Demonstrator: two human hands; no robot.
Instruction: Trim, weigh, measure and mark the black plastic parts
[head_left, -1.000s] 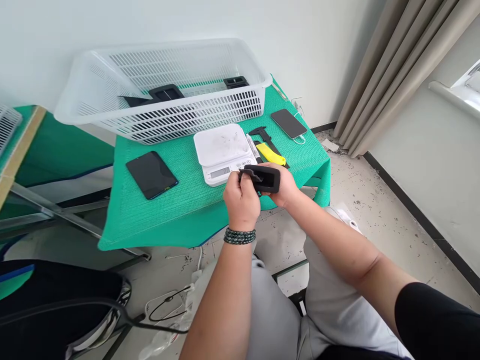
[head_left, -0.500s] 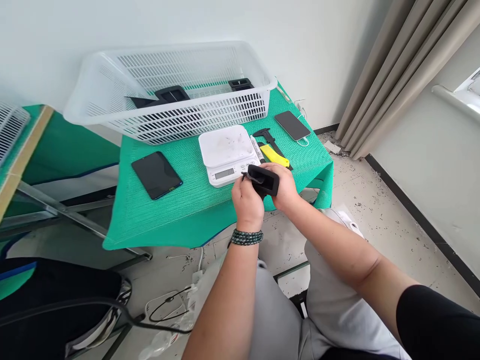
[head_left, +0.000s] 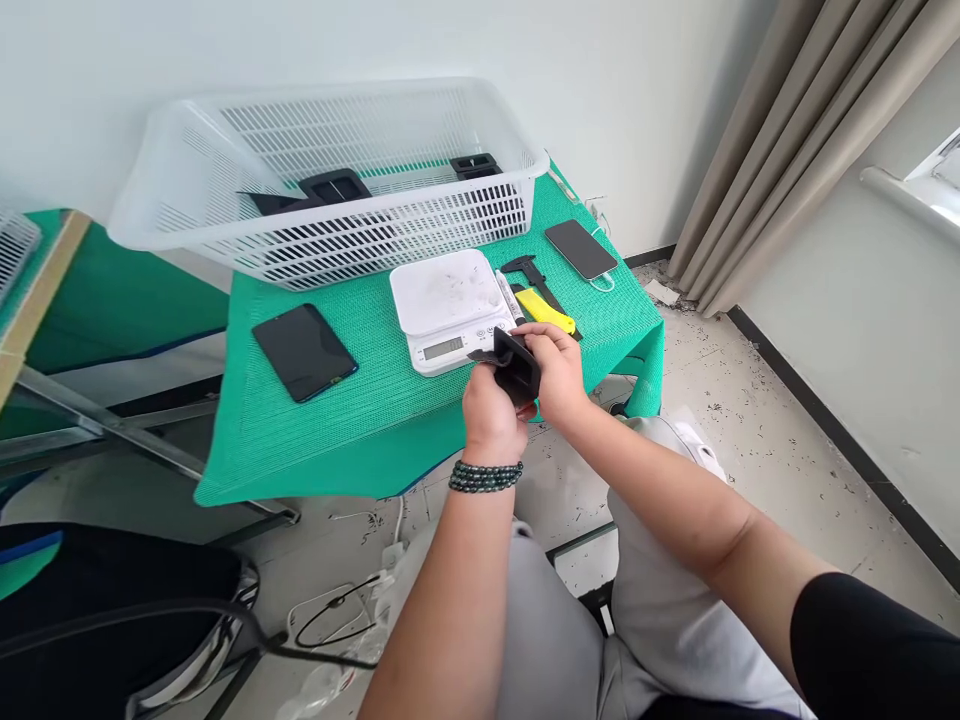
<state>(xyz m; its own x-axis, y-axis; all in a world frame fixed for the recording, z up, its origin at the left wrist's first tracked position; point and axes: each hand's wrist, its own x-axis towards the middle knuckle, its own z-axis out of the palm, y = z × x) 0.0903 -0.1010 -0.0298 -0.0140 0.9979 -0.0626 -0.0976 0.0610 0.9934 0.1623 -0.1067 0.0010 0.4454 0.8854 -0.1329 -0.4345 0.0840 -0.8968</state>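
A hollow black plastic part [head_left: 517,368] with a rectangular opening is held between both hands, over the table's front edge. My left hand [head_left: 492,412] grips it from the left and below; a thin dark strip or blade-like piece sticks out past the thumb, too unclear to name. My right hand [head_left: 557,370] has its fingers closed around the part's right side. Just behind the hands is a white digital scale [head_left: 446,305], its pan bare. Beside the scale lie a marker [head_left: 510,297], a yellow-handled cutter [head_left: 546,310] and a black caliper [head_left: 536,275].
A white plastic basket [head_left: 345,235] at the back holds several black parts [head_left: 335,186]. A tablet [head_left: 304,352] lies left on the green-covered table [head_left: 337,435], a charging phone [head_left: 580,249] right. Dark shavings litter the floor [head_left: 750,400]. A black cable [head_left: 187,605] crosses the lower left.
The black part has turned in my hands, so its opening faces more to the side. My right fingers have shifted over its upper right edge. The view has moved slightly.
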